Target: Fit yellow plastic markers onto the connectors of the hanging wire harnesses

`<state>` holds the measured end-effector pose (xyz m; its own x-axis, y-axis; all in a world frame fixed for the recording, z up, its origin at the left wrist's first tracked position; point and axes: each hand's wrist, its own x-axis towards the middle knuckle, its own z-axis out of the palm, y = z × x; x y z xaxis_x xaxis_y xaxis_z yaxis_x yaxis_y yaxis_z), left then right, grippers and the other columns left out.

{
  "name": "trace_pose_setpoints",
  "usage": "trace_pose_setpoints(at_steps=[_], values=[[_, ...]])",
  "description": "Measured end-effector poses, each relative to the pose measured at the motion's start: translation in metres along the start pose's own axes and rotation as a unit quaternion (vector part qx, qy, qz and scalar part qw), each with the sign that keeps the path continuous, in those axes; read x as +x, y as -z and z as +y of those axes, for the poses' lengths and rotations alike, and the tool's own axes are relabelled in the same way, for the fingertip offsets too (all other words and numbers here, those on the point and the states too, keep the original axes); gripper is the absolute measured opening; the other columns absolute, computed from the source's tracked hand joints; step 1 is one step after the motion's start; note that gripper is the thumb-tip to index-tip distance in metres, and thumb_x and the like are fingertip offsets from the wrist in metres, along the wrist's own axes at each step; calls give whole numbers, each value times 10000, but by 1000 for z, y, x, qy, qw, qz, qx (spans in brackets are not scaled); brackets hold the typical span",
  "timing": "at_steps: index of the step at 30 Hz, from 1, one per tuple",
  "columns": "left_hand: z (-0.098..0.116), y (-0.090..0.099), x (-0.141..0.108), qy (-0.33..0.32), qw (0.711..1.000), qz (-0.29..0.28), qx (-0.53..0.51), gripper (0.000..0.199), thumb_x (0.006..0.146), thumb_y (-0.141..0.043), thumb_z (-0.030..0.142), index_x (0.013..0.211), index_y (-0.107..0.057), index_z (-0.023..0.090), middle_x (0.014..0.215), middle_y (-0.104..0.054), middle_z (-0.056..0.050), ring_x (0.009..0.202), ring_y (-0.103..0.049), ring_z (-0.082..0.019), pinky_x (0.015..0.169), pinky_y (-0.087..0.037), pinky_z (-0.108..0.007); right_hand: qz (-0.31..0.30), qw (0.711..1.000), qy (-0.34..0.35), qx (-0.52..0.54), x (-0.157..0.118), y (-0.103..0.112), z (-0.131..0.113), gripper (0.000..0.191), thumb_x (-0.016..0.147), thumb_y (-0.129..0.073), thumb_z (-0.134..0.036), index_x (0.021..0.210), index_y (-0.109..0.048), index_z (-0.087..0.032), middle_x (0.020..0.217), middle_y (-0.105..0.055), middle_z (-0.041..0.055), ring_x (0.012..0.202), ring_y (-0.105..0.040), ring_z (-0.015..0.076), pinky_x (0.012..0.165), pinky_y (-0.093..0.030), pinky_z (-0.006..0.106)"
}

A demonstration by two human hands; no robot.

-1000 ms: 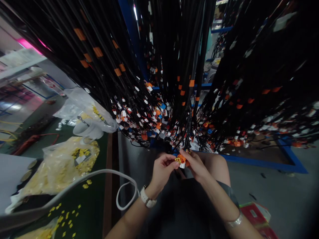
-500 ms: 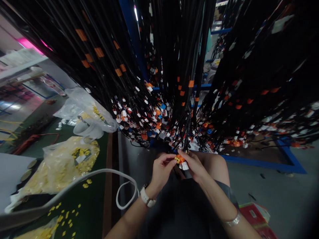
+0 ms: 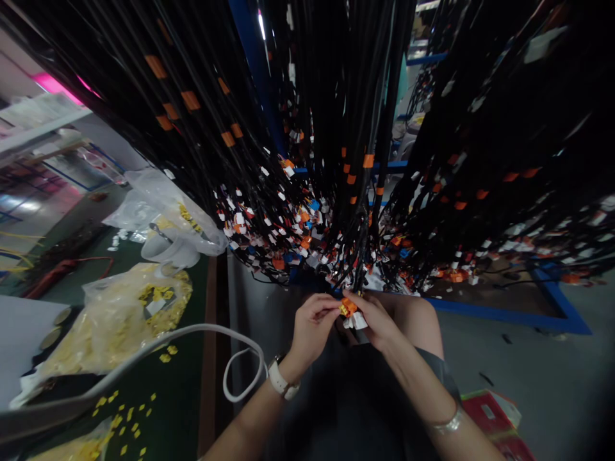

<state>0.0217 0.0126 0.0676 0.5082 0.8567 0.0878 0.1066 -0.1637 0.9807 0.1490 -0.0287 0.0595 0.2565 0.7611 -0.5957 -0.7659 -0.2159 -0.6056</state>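
An orange connector (image 3: 350, 306) with a white label or tag (image 3: 356, 321) below it is between my hands, low in the middle of the view. My right hand (image 3: 375, 319) is closed on the connector from the right. On its left side, my left hand (image 3: 313, 322) pinches at a small yellow piece (image 3: 343, 309), which touches the connector. Fingertips cover part of both. Dark wires run up from the connector into hanging black cables (image 3: 358, 128), whose ends carry many white, orange and blue connectors.
At left, a green table (image 3: 177, 397) bears plastic bags (image 3: 110, 320) of yellow pieces, loose yellow pieces and a grey-white hose (image 3: 196, 329). A blue frame (image 3: 504, 310) stands at right. Red packaging (image 3: 490, 413) lies low at right.
The connector has turned slightly between my fingers, and more of its orange side and the white tag shows. Both hands have stayed nearly in place.
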Motion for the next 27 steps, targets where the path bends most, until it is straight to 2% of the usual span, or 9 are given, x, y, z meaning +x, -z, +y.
trace_pose_setpoints(at_steps=[6,11,21,27], values=[[5,-1,-2,-26,998,-4,51,137,776,-582,195,839,-704,202,920,-602,-60,864,-578,-156,754,-472,-263,-11,1000,1,8,1,-1,2,270,550,-787,-271,710,-610,-148,542,-619,-3,422,-528,108,399,-401,217],[6,-3,-3,-13,999,15,49,108,759,-590,181,828,-673,185,884,-609,-55,856,-574,-162,771,-458,-270,-6,1000,8,-10,3,1,6,224,575,-766,-284,657,-616,-140,496,-579,-17,414,-504,96,389,-380,205],[2,-7,-1,123,986,4,-111,214,677,-685,234,860,-626,139,826,-640,-47,735,-580,-135,692,-466,-245,-14,1000,8,-24,-1,4,7,220,608,-751,-298,680,-613,-144,522,-587,-9,434,-515,102,410,-391,213],[5,-7,-2,151,980,-2,-128,203,646,-719,272,765,-636,129,744,-646,-32,644,-581,-119,627,-465,-227,-13,998,28,-49,-4,4,7,296,574,-768,-349,706,-606,-139,533,-584,-10,428,-509,101,402,-376,217]])
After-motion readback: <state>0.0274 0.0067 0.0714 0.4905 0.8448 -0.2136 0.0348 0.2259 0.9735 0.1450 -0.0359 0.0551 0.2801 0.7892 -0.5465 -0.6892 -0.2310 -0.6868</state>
